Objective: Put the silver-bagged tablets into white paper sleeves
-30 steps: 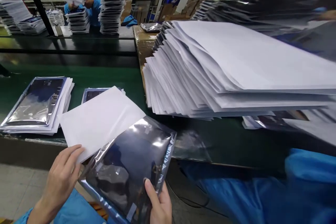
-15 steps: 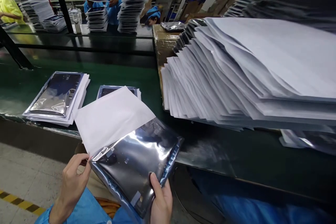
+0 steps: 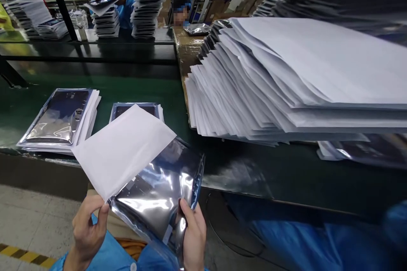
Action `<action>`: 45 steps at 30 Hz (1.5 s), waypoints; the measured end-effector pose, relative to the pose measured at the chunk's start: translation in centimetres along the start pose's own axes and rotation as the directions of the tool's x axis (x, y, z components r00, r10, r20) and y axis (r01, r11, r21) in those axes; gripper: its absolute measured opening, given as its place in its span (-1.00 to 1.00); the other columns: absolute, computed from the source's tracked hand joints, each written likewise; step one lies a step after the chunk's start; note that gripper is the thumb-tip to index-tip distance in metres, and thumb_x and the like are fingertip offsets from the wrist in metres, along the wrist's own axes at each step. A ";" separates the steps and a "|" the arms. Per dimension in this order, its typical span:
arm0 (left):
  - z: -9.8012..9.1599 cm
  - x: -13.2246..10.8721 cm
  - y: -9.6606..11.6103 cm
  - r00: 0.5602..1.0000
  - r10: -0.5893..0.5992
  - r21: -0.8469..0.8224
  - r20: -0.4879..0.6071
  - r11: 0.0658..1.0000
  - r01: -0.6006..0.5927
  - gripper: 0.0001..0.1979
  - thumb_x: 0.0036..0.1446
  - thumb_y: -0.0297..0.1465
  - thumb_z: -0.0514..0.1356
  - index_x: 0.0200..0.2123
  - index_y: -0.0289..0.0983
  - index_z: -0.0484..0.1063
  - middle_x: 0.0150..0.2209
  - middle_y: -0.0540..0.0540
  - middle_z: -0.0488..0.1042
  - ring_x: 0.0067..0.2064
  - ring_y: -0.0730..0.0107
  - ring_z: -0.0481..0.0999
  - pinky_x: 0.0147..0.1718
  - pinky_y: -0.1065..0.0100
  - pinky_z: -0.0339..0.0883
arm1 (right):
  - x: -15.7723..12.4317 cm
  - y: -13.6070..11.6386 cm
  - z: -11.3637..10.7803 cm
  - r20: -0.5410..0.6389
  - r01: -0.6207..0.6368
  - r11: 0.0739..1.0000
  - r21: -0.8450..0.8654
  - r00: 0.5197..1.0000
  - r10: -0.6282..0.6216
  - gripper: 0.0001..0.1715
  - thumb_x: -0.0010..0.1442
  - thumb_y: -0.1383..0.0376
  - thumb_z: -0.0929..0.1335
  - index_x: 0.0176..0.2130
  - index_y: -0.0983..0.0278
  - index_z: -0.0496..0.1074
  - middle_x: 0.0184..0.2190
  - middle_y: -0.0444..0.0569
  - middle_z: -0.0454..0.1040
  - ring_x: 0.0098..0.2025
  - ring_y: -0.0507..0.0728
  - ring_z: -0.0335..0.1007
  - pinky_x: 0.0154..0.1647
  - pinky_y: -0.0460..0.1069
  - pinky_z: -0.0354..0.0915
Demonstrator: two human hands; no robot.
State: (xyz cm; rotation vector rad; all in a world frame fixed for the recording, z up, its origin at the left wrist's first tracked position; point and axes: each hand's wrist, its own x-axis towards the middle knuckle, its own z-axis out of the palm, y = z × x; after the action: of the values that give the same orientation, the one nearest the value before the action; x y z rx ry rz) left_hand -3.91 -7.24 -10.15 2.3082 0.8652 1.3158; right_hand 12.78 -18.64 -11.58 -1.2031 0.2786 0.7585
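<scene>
Lower centre of the frame, the bag (image 3: pixel 149 209) lies between the hands — the right hand (image 3: pixel 193 235) clamped on its right edge, the left hand (image 3: pixel 90 228) pinching the bottom corner of the sheet (image 3: pixel 124 152), which extends up-left from the bag — near the bench (image 3: pixel 235 173).

The near white sheet (image 3: pixel 124 148) looks like smooth, matt paper; the near wrapped panel (image 3: pixel 155 203) gleams in glossy, crinkled plastic film. Shiny film also covers the left wrapped stack (image 3: pixel 57 114). The green surface (image 3: pixel 143 84) is smooth, faintly glossy. The right-hand white pile (image 3: pixel 318 63) looks papery, matt; the near blue garment (image 3: pixel 119 258), cloth.
</scene>
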 end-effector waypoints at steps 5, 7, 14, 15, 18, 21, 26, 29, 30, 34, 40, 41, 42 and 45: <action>-0.3 -0.1 -0.8 0.982 0.176 0.146 0.074 0.972 -0.185 -0.81 0.04 -0.64 0.19 -0.31 -0.26 0.39 -0.44 -0.07 0.50 -0.41 0.41 0.50 -0.42 0.40 0.41 | -0.4 -0.9 0.5 -0.010 0.043 0.998 -0.041 0.999 -0.043 -0.33 -0.05 0.08 0.45 0.03 0.27 0.37 -0.37 -0.10 0.54 -0.33 0.16 0.47 -0.33 -0.01 0.38; -0.3 -0.1 -1.0 0.982 0.171 0.166 0.080 0.969 -0.182 -0.81 0.04 -0.65 0.19 -0.31 -0.27 0.38 -0.43 -0.09 0.50 -0.40 0.40 0.50 -0.41 0.39 0.42 | -0.6 -1.1 0.8 -0.030 0.043 0.998 -0.039 0.999 -0.044 -0.31 -0.09 0.07 0.46 0.01 0.28 0.38 -0.46 -0.14 0.51 -0.44 0.12 0.43 -0.41 -0.02 0.36; 0.0 0.1 -0.7 0.976 0.198 0.236 0.088 0.948 -0.213 -0.85 0.09 -0.61 0.16 -0.32 -0.25 0.37 -0.45 -0.07 0.49 -0.43 0.43 0.49 -0.45 0.41 0.42 | -0.8 -0.2 0.7 -0.099 0.042 0.998 -0.037 0.994 -0.046 -0.35 -0.13 0.07 0.48 -0.06 0.28 0.42 -0.45 -0.12 0.49 -0.41 0.14 0.42 -0.40 0.00 0.33; 0.1 0.1 -0.6 0.976 0.199 0.240 0.089 0.947 -0.215 -0.86 0.10 -0.59 0.15 -0.33 -0.24 0.37 -0.46 -0.07 0.49 -0.45 0.44 0.50 -0.46 0.42 0.42 | -0.8 0.0 0.6 -0.108 0.058 0.997 -0.053 0.992 -0.063 -0.36 -0.11 0.06 0.48 -0.06 0.27 0.42 -0.41 -0.11 0.49 -0.36 0.16 0.42 -0.35 0.01 0.33; 0.2 -0.1 -0.6 0.979 0.184 0.246 0.085 0.948 -0.200 -0.87 0.10 -0.58 0.15 -0.34 -0.23 0.37 -0.47 -0.06 0.50 -0.45 0.43 0.50 -0.45 0.41 0.42 | -0.9 0.5 0.4 -0.145 0.114 0.987 -0.114 0.981 -0.130 -0.39 -0.07 0.04 0.45 -0.06 0.27 0.43 -0.35 -0.08 0.50 -0.26 0.19 0.42 -0.24 0.04 0.32; 0.5 -0.5 -1.0 0.979 0.183 0.251 0.089 0.947 -0.200 -0.85 0.07 -0.60 0.17 -0.35 -0.22 0.37 -0.47 -0.05 0.50 -0.46 0.42 0.50 -0.45 0.41 0.42 | -1.3 0.6 0.5 -0.183 0.156 0.972 -0.174 0.965 -0.188 -0.43 -0.06 0.04 0.43 -0.10 0.30 0.44 -0.38 -0.06 0.51 -0.25 0.21 0.42 -0.23 0.04 0.31; 1.0 -1.1 -1.6 0.981 0.165 0.243 0.098 0.952 -0.184 -0.81 0.06 -0.61 0.16 -0.33 -0.20 0.38 -0.47 -0.05 0.50 -0.45 0.41 0.49 -0.45 0.40 0.40 | -1.7 0.5 0.9 -0.248 0.183 0.946 -0.266 0.936 -0.251 -0.55 -0.06 0.06 0.43 -0.22 0.28 0.46 -0.39 -0.06 0.50 -0.29 0.19 0.38 -0.25 0.02 0.27; 1.3 -1.4 -1.2 0.985 0.106 0.188 0.137 0.973 -0.131 -0.86 0.08 -0.56 0.16 -0.38 -0.19 0.39 -0.48 -0.04 0.50 -0.47 0.42 0.48 -0.47 0.40 0.39 | -1.7 0.9 1.2 -0.245 0.175 0.961 -0.212 0.943 -0.226 -0.52 -0.03 0.06 0.43 -0.15 0.28 0.45 -0.32 -0.06 0.49 -0.28 0.17 0.36 -0.23 0.03 0.26; 1.3 -1.5 -0.9 0.987 0.073 0.163 0.140 0.982 -0.096 -0.88 0.10 -0.54 0.15 -0.39 -0.19 0.38 -0.48 -0.03 0.50 -0.47 0.42 0.48 -0.48 0.40 0.38 | -1.7 1.2 1.4 -0.222 0.177 0.967 -0.183 0.951 -0.216 -0.48 -0.02 0.06 0.43 -0.10 0.27 0.43 -0.29 -0.06 0.48 -0.26 0.17 0.36 -0.20 0.03 0.26; 1.2 -1.7 0.2 0.984 -0.146 0.081 0.102 0.987 0.138 -0.85 0.21 -0.45 0.03 -0.40 -0.21 0.31 -0.52 -0.01 0.42 -0.47 0.42 0.45 -0.49 0.40 0.37 | -1.7 2.3 1.5 -0.110 0.136 0.987 -0.080 0.983 -0.145 -0.32 0.04 0.06 0.42 0.11 0.20 0.30 -0.15 -0.04 0.45 -0.15 0.17 0.34 -0.09 0.05 0.24; 1.4 -0.7 -0.1 0.546 -0.789 -0.429 0.282 0.405 0.807 -0.57 0.15 -0.02 0.04 -0.23 -0.28 0.39 -0.44 -0.08 0.49 -0.44 0.34 0.48 -0.45 0.31 0.38 | -2.2 3.0 1.0 -0.094 0.099 0.992 -0.079 0.990 -0.106 -0.27 0.06 0.05 0.41 0.17 0.17 0.23 -0.05 -0.01 0.44 -0.08 0.17 0.34 -0.05 0.05 0.25; 1.4 -0.5 -0.1 0.476 -0.816 -0.442 0.329 0.312 0.841 -0.53 0.08 0.00 0.10 -0.25 -0.31 0.42 -0.46 -0.08 0.50 -0.44 0.32 0.48 -0.46 0.31 0.37 | -2.3 3.0 0.9 -0.097 0.093 0.991 -0.095 0.990 -0.102 -0.26 0.05 0.05 0.41 0.16 0.18 0.24 -0.06 -0.01 0.45 -0.10 0.17 0.35 -0.07 0.04 0.26; 1.5 -0.5 -0.1 0.428 -0.831 -0.443 0.356 0.253 0.860 -0.52 0.02 0.01 0.16 -0.28 -0.33 0.45 -0.49 -0.08 0.50 -0.44 0.31 0.48 -0.46 0.32 0.36 | -2.5 3.1 0.8 -0.107 0.087 0.990 -0.111 0.989 -0.099 -0.26 0.04 0.04 0.41 0.16 0.18 0.25 -0.06 -0.01 0.45 -0.11 0.17 0.35 -0.08 0.04 0.27; 1.9 -1.0 0.6 0.369 -0.850 -0.446 0.375 0.183 0.876 -0.53 -0.03 -0.01 0.23 -0.38 -0.36 0.50 -0.59 -0.04 0.46 -0.49 0.36 0.43 -0.52 0.38 0.29 | -3.0 3.4 0.9 -0.191 0.102 0.984 -0.147 0.973 -0.129 -0.23 0.02 0.00 0.41 0.15 0.23 0.26 -0.06 0.02 0.45 -0.12 0.19 0.36 -0.10 0.05 0.27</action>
State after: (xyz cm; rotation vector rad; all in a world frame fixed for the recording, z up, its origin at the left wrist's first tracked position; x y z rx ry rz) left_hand -2.47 -8.29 -11.40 0.9353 1.2413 0.7629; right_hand 8.19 -18.42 -12.09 -1.4157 0.3230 0.5625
